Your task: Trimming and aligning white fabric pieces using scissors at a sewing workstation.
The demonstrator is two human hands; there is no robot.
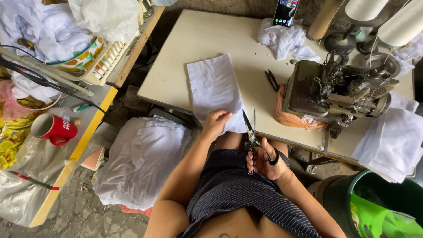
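White cloth [214,90] spread over table's [176,66] near edge, centre of frame, lower end hanging off. Left hand [217,123] pinching cloth's lower edge, fingers curled together on the fabric. Right hand [264,159] just right of it, lower centre, fingers closed through the handles of scissors [251,130], blades apart and pointing up beside the cloth's right edge. Sewing machine [337,90] at right of frame on the same table, orange rag [288,118] tucked under its base. Small black snips [272,80] between cloth and machine. Phone [286,12] propped at top centre, crumpled white scraps [284,40] below it. Stack of white pieces [392,143] at far right. Heap of white fabric [141,161] on floor, lower left of centre. Red mug [53,129] at left edge on a yellow-trimmed bench [83,141]. Green bin [383,207] in lower right corner.
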